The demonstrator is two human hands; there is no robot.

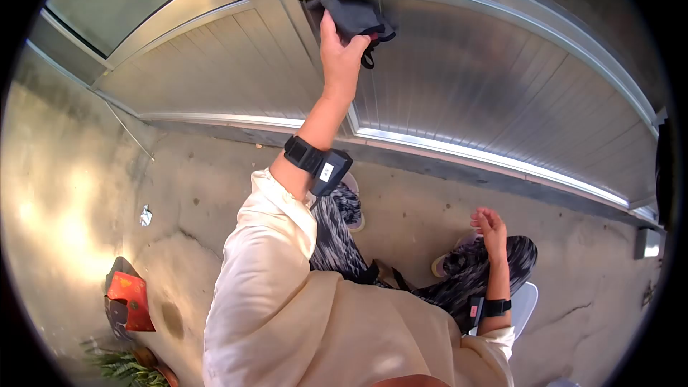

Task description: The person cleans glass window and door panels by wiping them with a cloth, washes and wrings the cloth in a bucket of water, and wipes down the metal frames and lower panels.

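Observation:
My left hand [340, 54] is stretched out ahead, its fingers closed on a dark grey cloth [355, 18] with a reddish patch and a black loop. The cloth lies against the ribbed metal panel [459, 79], just below its upper frame rail. Part of the cloth is hidden by the hand. By my right knee, my right hand [491, 228] hovers with loosely bent fingers and nothing in them. A black strap with a box [330, 172] sits on my left forearm, and another black strap [496, 307] on my right.
I sit on a white seat [527, 308], feet on the concrete floor [193, 201]. To the left lie a red packet [130, 299], a crumpled white scrap [145, 216] and a green plant [118, 364]. A dark box [648, 243] stands at far right by the metal wall.

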